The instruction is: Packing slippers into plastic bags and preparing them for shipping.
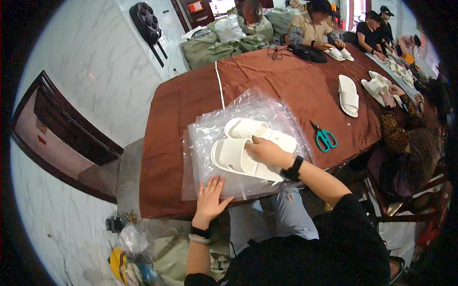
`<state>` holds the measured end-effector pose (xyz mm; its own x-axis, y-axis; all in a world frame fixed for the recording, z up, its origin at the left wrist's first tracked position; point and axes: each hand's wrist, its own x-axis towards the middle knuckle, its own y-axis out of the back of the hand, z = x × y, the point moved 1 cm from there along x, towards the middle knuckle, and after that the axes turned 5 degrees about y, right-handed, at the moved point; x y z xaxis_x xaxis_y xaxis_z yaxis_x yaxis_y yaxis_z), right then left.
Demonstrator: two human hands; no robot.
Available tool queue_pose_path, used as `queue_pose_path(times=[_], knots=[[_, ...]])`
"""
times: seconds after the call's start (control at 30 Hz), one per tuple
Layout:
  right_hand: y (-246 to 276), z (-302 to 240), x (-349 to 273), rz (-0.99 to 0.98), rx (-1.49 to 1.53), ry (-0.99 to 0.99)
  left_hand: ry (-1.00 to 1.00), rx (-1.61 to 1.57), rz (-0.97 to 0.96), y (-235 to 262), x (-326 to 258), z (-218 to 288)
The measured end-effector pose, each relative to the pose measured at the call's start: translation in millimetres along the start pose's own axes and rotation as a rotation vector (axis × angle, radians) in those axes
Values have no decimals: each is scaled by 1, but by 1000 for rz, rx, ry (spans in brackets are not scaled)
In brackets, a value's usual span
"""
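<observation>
A pair of white slide slippers lies side by side on a stack of clear plastic bags (199,143). The far slipper (244,127) and the near slipper (231,156) have their straps toward the left. My right hand (268,151) reaches over the pair from the right. Its fingers are closed at the inner edges of the straps, gripping the slippers; some fingertips are hidden. On the bags' near edge, just below the near slipper, my left hand (210,199) lies flat with its fingers apart and nothing in it.
Scissors with teal handles (326,139) lie right of the bags on the brown-covered table (167,124). Beyond them are a stacked white slipper pair (348,97) and a black bag (307,53). Several people work around the table; one at the right handles white slippers (377,88). Green sacks (210,50) stand behind.
</observation>
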<state>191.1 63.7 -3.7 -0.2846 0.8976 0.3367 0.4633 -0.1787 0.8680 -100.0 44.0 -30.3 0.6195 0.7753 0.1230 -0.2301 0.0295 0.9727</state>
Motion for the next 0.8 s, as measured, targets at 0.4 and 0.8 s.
queue_pose_path(times=[0.4, 0.8], knots=[[89, 129, -153, 191, -317, -486, -87, -327, -205, 64, 4, -8], [89, 80, -173, 322, 696, -652, -4, 106, 303, -1, 78, 92]])
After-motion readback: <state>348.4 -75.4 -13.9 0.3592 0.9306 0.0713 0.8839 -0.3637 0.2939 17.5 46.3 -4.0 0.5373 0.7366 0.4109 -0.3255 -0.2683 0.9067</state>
